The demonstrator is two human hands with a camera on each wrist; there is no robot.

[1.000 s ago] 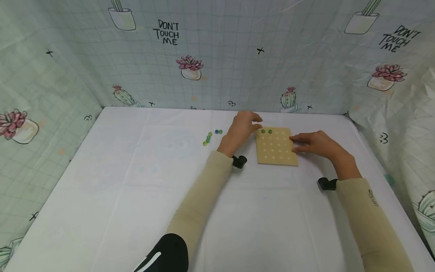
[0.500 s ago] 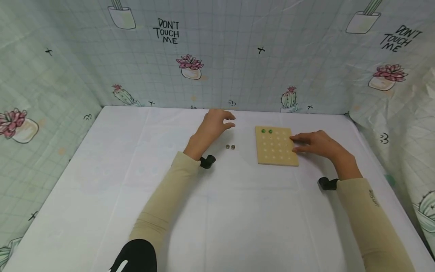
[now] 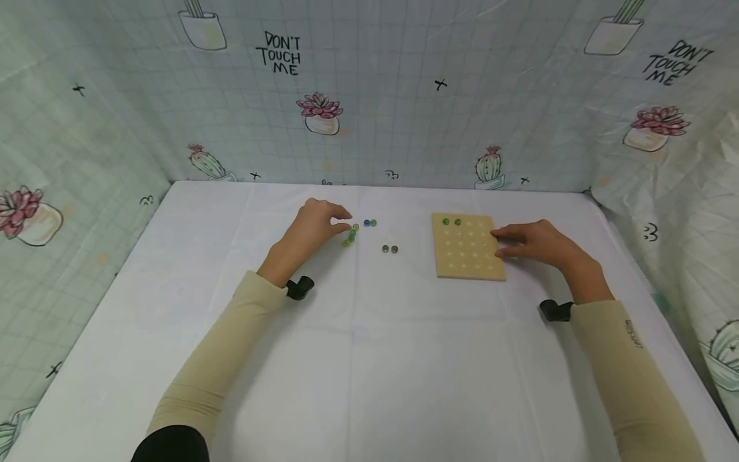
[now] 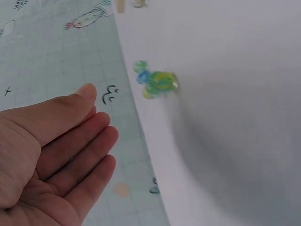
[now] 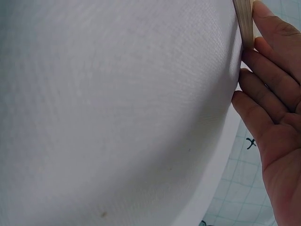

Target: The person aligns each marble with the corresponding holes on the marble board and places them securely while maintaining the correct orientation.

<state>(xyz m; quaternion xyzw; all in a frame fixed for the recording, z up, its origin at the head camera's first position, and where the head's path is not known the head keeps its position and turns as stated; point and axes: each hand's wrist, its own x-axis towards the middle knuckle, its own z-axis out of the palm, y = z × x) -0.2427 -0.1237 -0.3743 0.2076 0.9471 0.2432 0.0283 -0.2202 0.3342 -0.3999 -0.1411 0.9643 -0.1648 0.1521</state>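
Note:
In the head view my left hand (image 3: 310,230) reaches over the table with thumb and fingers apart, fingertips close to a short row of green and yellow-green marbles (image 3: 351,236). In the left wrist view that hand (image 4: 70,150) holds nothing, and the bunched marbles (image 4: 162,81) lie beyond its fingertips. A square wooden board (image 3: 442,269) with rows of small hollows lies to the right. Two green marbles (image 3: 458,222) sit in its back row. My right hand (image 3: 539,244) touches the board's right edge with thumb and fingertips. The right wrist view shows the board's side (image 5: 244,23) against them.
A blue marble (image 3: 366,223) and a green one (image 3: 373,222) lie together behind the row. Two dark marbles (image 3: 394,249) rest between the row and the board. A printed curtain (image 3: 381,128) rises behind the white table (image 3: 404,372).
My left hand has moved left from the board's back left corner to the marbles, and two dark marbles now show on the table between. My right hand stays at the board's edge.

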